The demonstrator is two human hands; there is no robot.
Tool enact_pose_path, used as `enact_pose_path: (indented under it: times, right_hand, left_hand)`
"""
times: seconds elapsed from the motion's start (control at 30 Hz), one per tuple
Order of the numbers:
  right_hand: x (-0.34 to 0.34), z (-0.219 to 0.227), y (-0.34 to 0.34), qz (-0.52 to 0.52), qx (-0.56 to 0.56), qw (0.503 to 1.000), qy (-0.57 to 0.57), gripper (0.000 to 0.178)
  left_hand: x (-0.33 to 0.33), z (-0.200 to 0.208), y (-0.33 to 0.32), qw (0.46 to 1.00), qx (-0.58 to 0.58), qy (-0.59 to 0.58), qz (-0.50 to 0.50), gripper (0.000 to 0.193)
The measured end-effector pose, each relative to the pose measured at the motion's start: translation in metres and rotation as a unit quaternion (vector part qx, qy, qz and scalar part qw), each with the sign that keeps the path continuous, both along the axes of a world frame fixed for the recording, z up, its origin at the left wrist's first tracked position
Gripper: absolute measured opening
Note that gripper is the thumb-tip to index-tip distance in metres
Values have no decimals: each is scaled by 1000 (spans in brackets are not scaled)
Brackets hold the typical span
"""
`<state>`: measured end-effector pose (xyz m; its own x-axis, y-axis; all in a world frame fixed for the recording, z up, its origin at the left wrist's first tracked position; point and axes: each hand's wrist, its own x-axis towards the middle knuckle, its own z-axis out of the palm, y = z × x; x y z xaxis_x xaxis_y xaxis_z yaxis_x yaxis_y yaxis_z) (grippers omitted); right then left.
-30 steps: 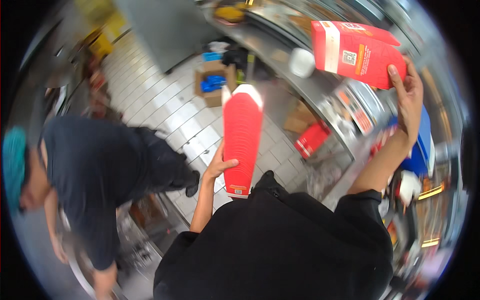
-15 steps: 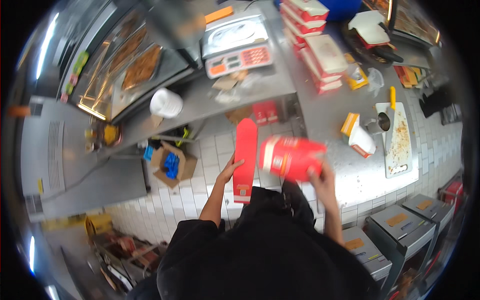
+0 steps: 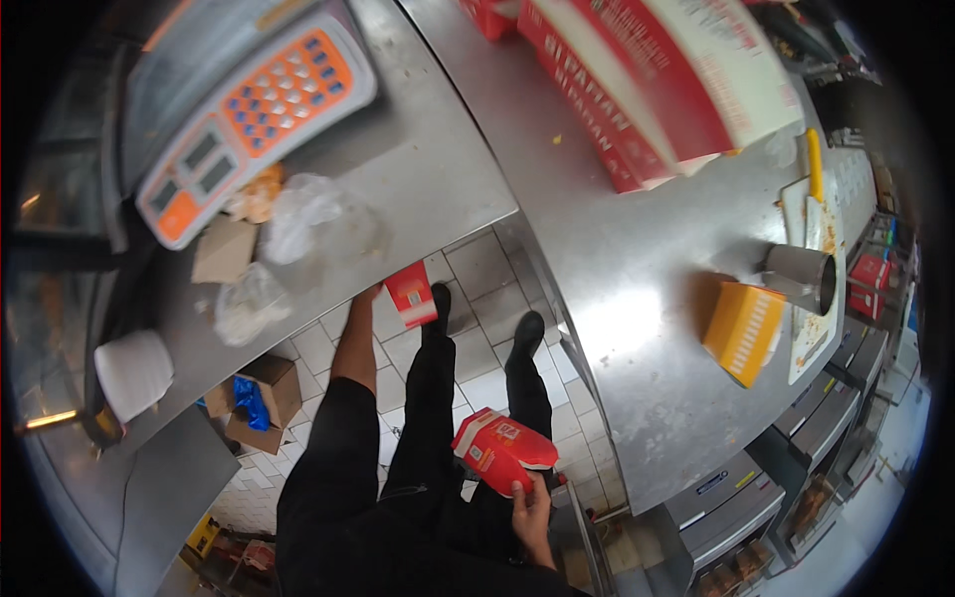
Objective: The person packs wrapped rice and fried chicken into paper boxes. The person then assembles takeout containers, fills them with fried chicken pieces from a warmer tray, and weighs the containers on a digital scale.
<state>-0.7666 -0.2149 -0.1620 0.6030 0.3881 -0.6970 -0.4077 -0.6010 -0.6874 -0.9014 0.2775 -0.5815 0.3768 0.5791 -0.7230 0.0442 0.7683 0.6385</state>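
Observation:
My left hand [image 3: 372,295] reaches low beside the counter's front edge, which hides part of it. It grips a flat red carton [image 3: 412,295], whose far end disappears under the counter. Nearer my body, over my right leg, my right hand [image 3: 531,509] is closed on the end of a red paper food carton [image 3: 504,450]. That carton has a pale band on its left end and lies roughly level in the air, touching no surface that I can see.
The left steel counter [image 3: 428,169] carries a scale [image 3: 279,99], crumpled plastic bags [image 3: 303,214] and a white tub [image 3: 134,373]. On the right counter [image 3: 637,398] are stacked red boxes [image 3: 686,90], a yellow carton [image 3: 743,333], a metal cup [image 3: 801,276] and a yellow-handled knife [image 3: 814,164].
I have leaned forward, so the counters look closer. My left hand has taken the flat red carton down partly under the counter. My right hand has lowered the other carton over my leg.

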Motion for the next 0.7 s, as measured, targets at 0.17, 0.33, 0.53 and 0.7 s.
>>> enact_pose_path:
  times: [0.17, 0.33, 0.53, 0.7]
  right_hand:
    - [-48, -40, 17, -63, -52, 997, -5, 22]
    - [-57, -45, 59, -107, -9, 994, -12, 24]
    - [-45, -80, 55, -176, -59, 982, -46, 25]
    - [-12, -138, 64, -347, 125, 929, 38, 29]
  left_hand:
    - [57, -101, 34, 999, 5, 36, 10, 42]
    - [61, -94, 92, 943, 212, 254, -31, 40]
    - [92, 30, -65, 838, 408, 158, -326, 38]
    - [144, 277, -210, 493, 408, -135, -757, 105]
